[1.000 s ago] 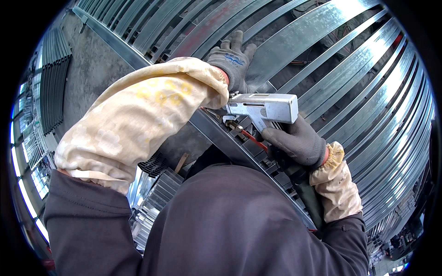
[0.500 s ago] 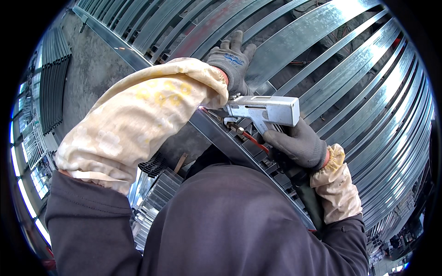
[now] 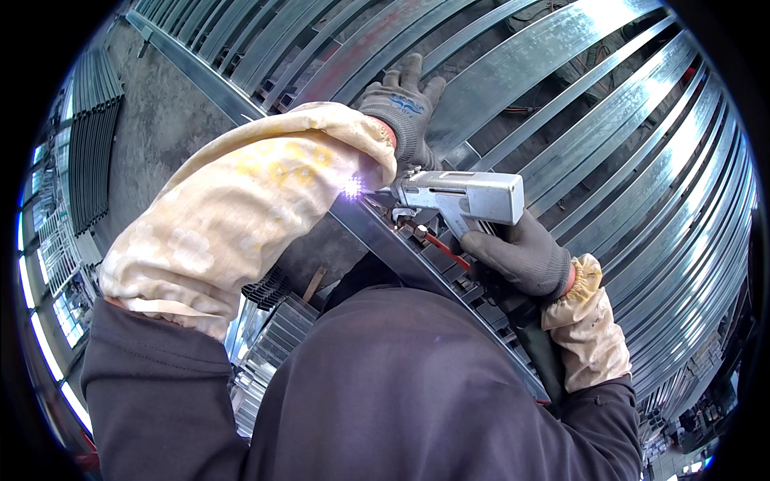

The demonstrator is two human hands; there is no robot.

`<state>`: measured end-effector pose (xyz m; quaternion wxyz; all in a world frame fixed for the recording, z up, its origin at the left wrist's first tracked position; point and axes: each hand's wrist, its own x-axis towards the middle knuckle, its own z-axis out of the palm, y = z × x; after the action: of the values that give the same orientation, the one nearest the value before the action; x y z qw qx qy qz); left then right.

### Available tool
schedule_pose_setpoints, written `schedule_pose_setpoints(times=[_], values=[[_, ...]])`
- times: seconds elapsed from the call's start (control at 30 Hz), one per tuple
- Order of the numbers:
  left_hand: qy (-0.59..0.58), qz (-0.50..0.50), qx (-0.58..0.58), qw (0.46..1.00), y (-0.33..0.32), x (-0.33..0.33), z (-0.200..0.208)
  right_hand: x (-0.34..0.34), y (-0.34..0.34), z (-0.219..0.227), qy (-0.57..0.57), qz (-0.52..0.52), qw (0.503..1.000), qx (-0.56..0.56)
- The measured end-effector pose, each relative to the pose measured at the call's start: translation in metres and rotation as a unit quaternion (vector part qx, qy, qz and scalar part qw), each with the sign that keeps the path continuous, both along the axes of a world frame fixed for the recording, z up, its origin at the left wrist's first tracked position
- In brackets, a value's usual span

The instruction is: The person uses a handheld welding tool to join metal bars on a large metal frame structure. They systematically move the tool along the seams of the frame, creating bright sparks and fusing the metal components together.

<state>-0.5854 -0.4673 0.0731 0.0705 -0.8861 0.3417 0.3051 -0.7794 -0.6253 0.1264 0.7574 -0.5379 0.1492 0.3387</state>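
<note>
In a grey knitted glove, my left hand (image 3: 405, 104) rests with fingers spread on the galvanized metal bars (image 3: 497, 88). My right hand (image 3: 521, 256), gloved alike, is wrapped round the handle of a silver pistol-shaped welding gun (image 3: 465, 192). The gun points left, across the near rail (image 3: 377, 232) of the metal frame. A purple-white flash (image 3: 353, 187) burns just past its tip, beside my left sleeve cover (image 3: 233, 200). That sleeve hides part of the rail and the left of the spot. A red hose (image 3: 447, 251) runs below the gun, by a brass fitting.
Many parallel bars fan out across the far and right side, with dark gaps and cables between them. Stacked dark metal sections (image 3: 84, 144) stand at the far left on the concrete floor (image 3: 164, 120). More metal profiles (image 3: 273, 341) lie below the rail, near my body.
A bright purple-white flash has appeared at the gun's tip, where only a small glow showed before. The gun and right hand have shifted very slightly; the left hand stays in place.
</note>
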Motion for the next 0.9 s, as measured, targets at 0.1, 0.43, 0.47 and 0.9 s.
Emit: schedule_pose_setpoints(times=[0.1, 0.43, 0.47, 0.9], values=[[-0.001, -0.004, 0.017, 1.0, -0.001, 0.0003, -0.0004, -0.0008, 0.0017, 0.0017, -0.011, -0.015, 1.0, 0.006], [-0.009, -0.006, 0.005, 1.0, -0.0009, -0.0005, -0.0015, -0.0034, -0.0003, 0.0016, -0.019, -0.012, 1.0, 0.005], [-0.009, -0.008, 0.005, 1.0, -0.001, -0.0002, -0.0016, -0.0038, -0.0005, 0.0014, -0.022, -0.012, 1.0, 0.006], [0.001, -0.009, 0.008, 1.0, -0.0011, 0.0002, 0.0029, -0.0068, -0.0019, 0.0041, -0.032, 0.0, 0.999, -0.025]])
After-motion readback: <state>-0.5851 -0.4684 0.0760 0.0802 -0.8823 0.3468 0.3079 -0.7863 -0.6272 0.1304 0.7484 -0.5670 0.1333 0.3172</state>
